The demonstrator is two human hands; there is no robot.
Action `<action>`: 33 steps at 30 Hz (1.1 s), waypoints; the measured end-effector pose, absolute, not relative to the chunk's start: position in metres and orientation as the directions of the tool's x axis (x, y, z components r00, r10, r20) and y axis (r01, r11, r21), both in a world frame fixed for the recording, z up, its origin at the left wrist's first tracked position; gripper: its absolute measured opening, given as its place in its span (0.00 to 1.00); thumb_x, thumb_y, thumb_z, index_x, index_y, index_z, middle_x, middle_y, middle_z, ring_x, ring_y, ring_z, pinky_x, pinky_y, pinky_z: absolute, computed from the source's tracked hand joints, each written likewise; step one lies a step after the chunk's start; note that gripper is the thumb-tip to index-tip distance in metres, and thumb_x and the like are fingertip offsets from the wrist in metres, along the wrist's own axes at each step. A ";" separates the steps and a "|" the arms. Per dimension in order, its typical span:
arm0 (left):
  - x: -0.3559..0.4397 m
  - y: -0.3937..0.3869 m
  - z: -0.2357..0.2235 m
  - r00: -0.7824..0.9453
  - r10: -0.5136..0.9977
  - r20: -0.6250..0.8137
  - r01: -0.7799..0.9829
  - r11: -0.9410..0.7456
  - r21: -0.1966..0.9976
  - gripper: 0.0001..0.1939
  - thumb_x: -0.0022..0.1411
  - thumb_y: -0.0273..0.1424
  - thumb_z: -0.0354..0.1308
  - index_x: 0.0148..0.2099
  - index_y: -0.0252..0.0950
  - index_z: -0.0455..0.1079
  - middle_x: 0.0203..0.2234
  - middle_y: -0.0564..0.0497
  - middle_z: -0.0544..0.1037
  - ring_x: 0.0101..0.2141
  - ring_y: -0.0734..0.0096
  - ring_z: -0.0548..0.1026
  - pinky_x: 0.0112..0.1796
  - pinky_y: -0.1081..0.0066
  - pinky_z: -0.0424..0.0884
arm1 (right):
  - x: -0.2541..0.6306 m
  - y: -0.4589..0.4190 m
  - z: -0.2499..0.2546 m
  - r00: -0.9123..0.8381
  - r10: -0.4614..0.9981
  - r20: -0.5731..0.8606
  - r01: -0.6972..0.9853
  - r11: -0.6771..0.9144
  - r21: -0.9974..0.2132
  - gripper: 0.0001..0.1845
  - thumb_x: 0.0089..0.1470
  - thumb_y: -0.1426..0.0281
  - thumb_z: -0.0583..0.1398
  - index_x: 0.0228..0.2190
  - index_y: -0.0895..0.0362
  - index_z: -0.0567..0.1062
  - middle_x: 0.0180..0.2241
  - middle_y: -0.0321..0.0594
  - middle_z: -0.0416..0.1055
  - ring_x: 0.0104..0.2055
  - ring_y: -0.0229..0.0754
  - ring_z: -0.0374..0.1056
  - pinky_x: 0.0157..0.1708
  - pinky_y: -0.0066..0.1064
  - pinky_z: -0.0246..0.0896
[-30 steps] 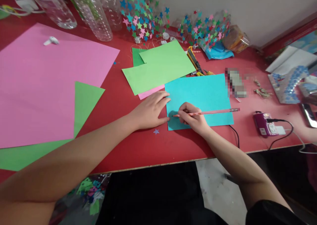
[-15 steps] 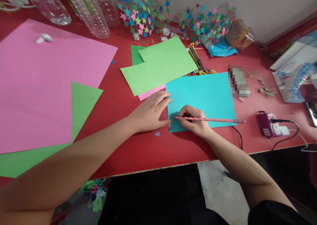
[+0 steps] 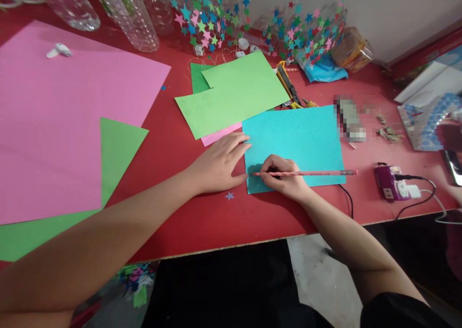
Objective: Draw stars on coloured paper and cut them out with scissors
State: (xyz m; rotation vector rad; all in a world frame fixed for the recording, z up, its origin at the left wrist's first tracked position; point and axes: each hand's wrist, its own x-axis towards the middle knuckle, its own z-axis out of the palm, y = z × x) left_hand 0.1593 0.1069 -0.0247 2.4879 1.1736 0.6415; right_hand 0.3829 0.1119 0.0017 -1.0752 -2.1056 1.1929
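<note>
A sheet of turquoise paper (image 3: pixel 306 135) lies on the red table before me. My right hand (image 3: pixel 283 176) is closed round a pink pencil (image 3: pixel 317 173), its tip at the paper's left edge area. The pencil lies nearly level, its back end pointing right. Flat and spread, my left hand (image 3: pixel 222 164) rests at the left edge of the turquoise sheet, fingertips on it. Just below that hand is a small pale purple star (image 3: pixel 229 196). Any mark under the pencil tip is too small to make out.
Light green paper (image 3: pixel 231 97) lies behind my hands, with a yellow box cutter (image 3: pixel 287 82) at its right. Large pink paper (image 3: pixel 54 125) covers the left side, an earbud (image 3: pixel 59 50) on it. Plastic bottles (image 3: pixel 126 19) stand behind. A purple plug adapter (image 3: pixel 391 182) sits at right.
The pencil's tip has shifted slightly down and its back end slightly up. My left hand stays on the sheet's edge. The whole view has moved a little.
</note>
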 end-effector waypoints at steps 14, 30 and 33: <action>0.160 0.108 -0.022 0.557 0.799 0.226 0.649 -0.589 0.482 0.29 0.60 0.37 0.57 0.60 0.31 0.59 0.60 0.35 0.62 0.63 0.49 0.59 0.62 0.51 0.59 | 0.380 0.111 -0.002 -0.545 0.831 0.107 0.383 0.361 -0.850 0.06 0.51 0.75 0.57 0.24 0.57 0.67 0.20 0.30 0.64 0.21 0.30 0.56 0.20 0.24 0.50; 0.160 0.108 -0.021 0.558 0.799 0.224 0.654 -0.590 0.473 0.28 0.60 0.36 0.56 0.60 0.30 0.59 0.60 0.35 0.62 0.63 0.49 0.58 0.62 0.52 0.58 | 0.378 0.109 -0.002 -0.439 0.897 0.050 0.413 0.251 -0.875 0.06 0.51 0.74 0.58 0.24 0.56 0.66 0.19 0.28 0.61 0.19 0.30 0.53 0.19 0.25 0.48; 0.160 0.108 -0.021 0.557 0.800 0.223 0.652 -0.588 0.479 0.29 0.60 0.36 0.57 0.61 0.30 0.59 0.60 0.35 0.62 0.63 0.49 0.58 0.62 0.52 0.58 | 0.378 0.109 -0.001 -0.442 0.896 0.047 0.421 0.254 -0.871 0.06 0.50 0.74 0.58 0.24 0.55 0.65 0.18 0.28 0.61 0.19 0.30 0.52 0.19 0.26 0.48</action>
